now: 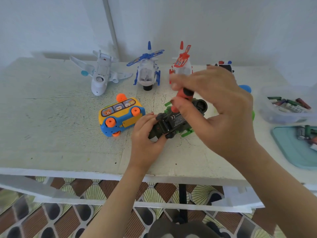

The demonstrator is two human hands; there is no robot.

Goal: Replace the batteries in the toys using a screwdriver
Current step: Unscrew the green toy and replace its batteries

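Observation:
A dark green toy vehicle (173, 123) with bright green side parts lies upside down on the table, its black underside with printed marks facing up. My left hand (145, 134) grips its near end. My right hand (214, 107) holds a red and black screwdriver (182, 97) upright, its tip hidden against the toy's underside. The fingers of the right hand are blurred.
A yellow and blue toy bus (120, 115) lies on its side to the left. A white plane (100, 73), a blue helicopter (147, 67) and a red helicopter (181, 64) stand at the back. A clear tub of batteries (288, 105) and a teal tray (295, 146) sit at the right.

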